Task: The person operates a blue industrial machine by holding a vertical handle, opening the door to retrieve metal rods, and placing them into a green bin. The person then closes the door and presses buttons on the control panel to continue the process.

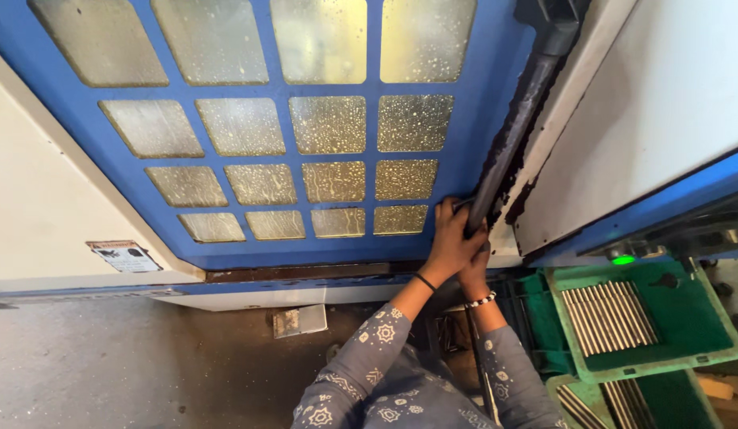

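Note:
A blue machine door (pixel 258 254) with a grid of wet, spattered window panes fills the view. A long black handle bar (pixel 512 127) runs up its right edge. My left hand (pixel 448 242) grips the lower end of this bar, a black band on the wrist. Just below it, my right hand (pixel 474 274) also holds the bar, mostly covered by the left; it wears a beaded bracelet. Both sleeves are grey-blue with white printed patterns.
A green tray (pixel 707 318) holding several thin metal rods sits at the right, with another green tray (pixel 623 401) of rods below it. A green indicator light (pixel 622 260) glows on the machine. A small metal plate (pixel 299 320) lies on the grey floor.

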